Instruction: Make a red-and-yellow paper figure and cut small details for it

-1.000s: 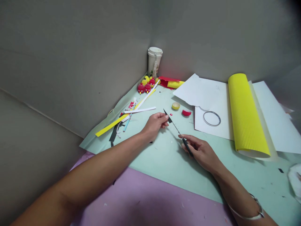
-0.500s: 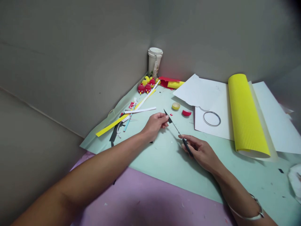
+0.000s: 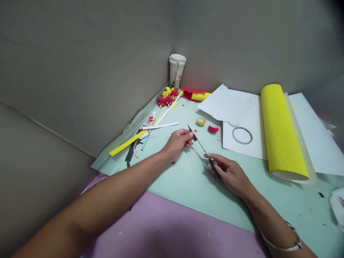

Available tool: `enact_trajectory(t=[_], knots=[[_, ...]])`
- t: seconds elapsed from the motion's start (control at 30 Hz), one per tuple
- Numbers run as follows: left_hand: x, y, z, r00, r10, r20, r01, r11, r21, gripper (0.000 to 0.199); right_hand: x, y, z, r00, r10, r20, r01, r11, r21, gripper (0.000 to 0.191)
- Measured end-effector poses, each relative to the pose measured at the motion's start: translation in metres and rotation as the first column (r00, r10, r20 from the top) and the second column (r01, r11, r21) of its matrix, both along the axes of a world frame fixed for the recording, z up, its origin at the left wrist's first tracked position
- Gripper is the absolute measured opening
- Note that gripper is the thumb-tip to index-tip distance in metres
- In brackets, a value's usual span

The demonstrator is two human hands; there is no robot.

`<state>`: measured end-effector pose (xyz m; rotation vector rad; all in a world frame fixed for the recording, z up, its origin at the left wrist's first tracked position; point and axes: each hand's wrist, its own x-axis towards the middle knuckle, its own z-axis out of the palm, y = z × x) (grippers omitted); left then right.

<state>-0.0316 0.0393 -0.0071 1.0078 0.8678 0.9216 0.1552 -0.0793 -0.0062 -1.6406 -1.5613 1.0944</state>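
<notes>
Over the middle of the pale green sheet, my left hand (image 3: 178,141) pinches a small piece of black paper (image 3: 195,138) between thumb and fingers. My right hand (image 3: 229,172) is closed around the dark handle of a pair of scissors (image 3: 214,167). Their thin blades point up and left, beside the black paper and close to my left fingertips. Whether the blades touch the paper I cannot tell. Just beyond lie a yellow half-round piece (image 3: 201,121) and a red one (image 3: 213,129).
Paper strips, such as a yellow one (image 3: 126,144), and a blue pencil-like stick (image 3: 145,142) lie left. Small red and yellow figures (image 3: 168,100) stand before a white cup (image 3: 177,70). Rightward are white sheets (image 3: 239,104), a tape ring (image 3: 242,135) and a yellow corrugated roll (image 3: 283,132).
</notes>
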Motion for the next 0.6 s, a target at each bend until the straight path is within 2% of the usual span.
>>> enact_trajectory(t=[0.6], knots=[[0.0022,-0.0029,0.0007,0.997,0.081,-0.021,-0.080,0.997,0.022,0.011,0.0004,0.0009,-0.0028,1.000,-0.002,-0.011,0.002,1.000,-0.002,0.047]])
